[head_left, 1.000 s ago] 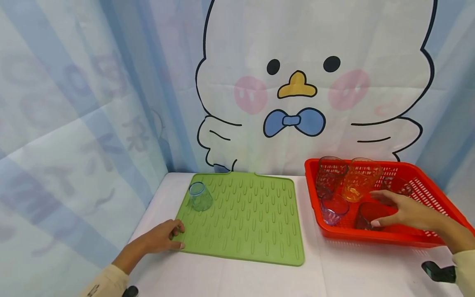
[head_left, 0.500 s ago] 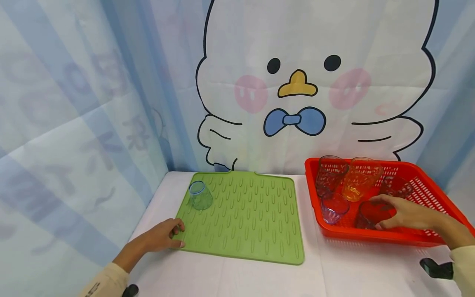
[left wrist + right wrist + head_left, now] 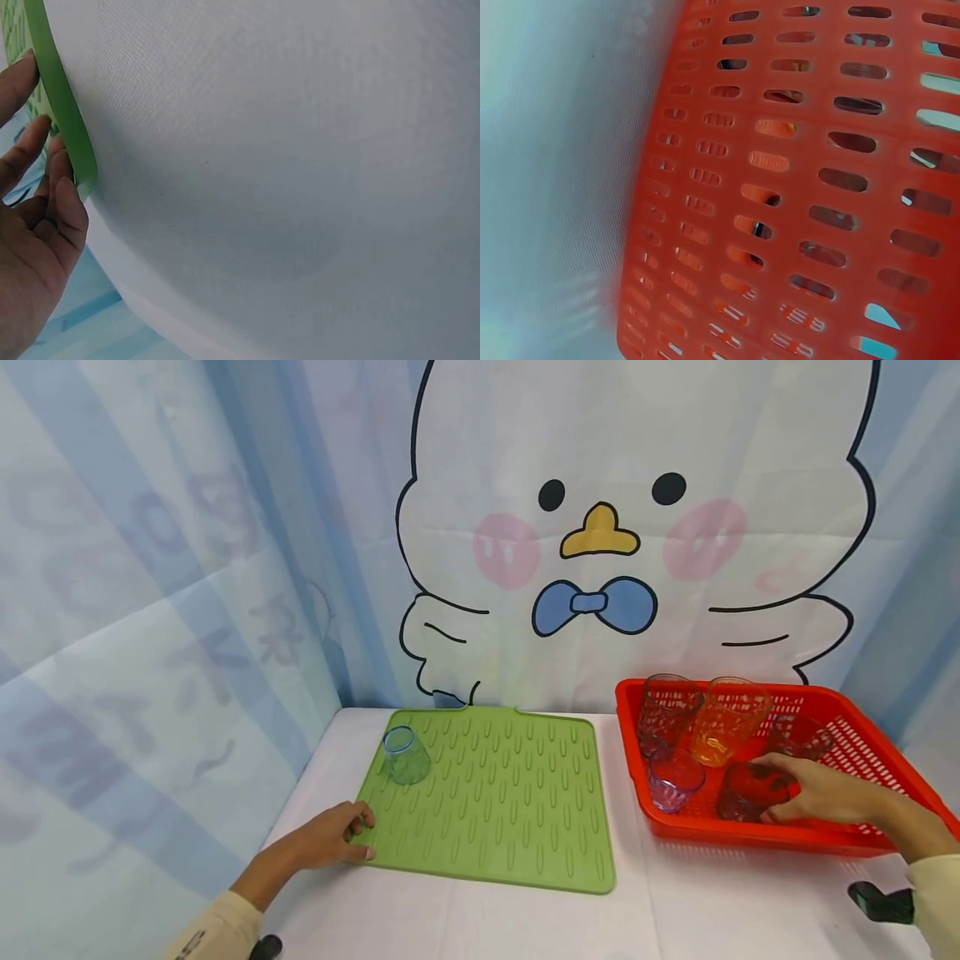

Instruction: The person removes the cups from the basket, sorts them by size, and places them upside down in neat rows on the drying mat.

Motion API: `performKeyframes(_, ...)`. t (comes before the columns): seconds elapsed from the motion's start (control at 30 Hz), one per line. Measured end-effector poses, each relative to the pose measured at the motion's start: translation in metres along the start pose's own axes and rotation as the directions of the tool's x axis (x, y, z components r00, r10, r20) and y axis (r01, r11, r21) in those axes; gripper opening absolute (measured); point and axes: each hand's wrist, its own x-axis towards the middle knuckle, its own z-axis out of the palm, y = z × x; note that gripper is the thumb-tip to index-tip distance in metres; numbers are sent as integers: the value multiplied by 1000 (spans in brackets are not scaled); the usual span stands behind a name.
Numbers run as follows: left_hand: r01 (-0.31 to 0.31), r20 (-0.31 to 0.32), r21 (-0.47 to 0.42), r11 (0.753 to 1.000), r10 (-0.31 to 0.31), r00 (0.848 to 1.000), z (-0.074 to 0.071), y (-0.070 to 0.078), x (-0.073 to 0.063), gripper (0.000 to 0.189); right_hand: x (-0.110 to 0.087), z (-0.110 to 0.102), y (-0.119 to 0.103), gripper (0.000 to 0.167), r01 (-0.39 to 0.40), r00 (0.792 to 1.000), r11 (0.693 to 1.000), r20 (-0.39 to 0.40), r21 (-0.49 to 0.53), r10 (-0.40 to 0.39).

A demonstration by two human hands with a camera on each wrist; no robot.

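Note:
My left hand (image 3: 326, 837) rests at the near left corner of a green ridged mat (image 3: 495, 810), fingers loosely bent. In the left wrist view, the fingertips touch the edge of the mat (image 3: 64, 105). A bluish clear glass (image 3: 407, 758) stands on the mat's far left part. My right hand (image 3: 825, 789) reaches into a red plastic basket (image 3: 697, 832) and grips a dark-tinted glass (image 3: 738, 797) from its right side, thumb toward me. The right wrist view shows only the perforated wall of the basket (image 3: 810, 172); the hand is hidden there.
Inside the basket stand a purple glass (image 3: 675, 781), an orange glass (image 3: 727, 727), a tall clear glass (image 3: 667, 718) and another glass (image 3: 798, 737) behind the right hand. A white cloth (image 3: 525, 927) covers the table. A printed curtain (image 3: 592, 668) hangs behind.
My right hand has moved slightly down and its fingers have closed in on the dark-tinted glass. The left hand and the mat have stayed in place.

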Motion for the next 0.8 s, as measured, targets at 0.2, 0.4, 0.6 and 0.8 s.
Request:
performKeyframes(0.2,-12,-9,-2,1000,12,1000,0,0,-1,37,1,-1,1,84,5,1000,1000,3,14,-5)
performKeyframes(0.4,-5,-9,-7,1000,5,1000,0,-1,-1,37,2,-2,1,84,-15,1000,1000,3,-1,15)
performKeyframes(0.6,-11,-25,-25,1000,10,1000,1,-3,0,38,0,1,1,80,8,1000,1000,-9,-4,-8)
performKeyframes(0.8,-37,-50,-34,999,36,998,2,-6,1,37,-2,4,-1,73,28,993,999,-110,-23,-30)
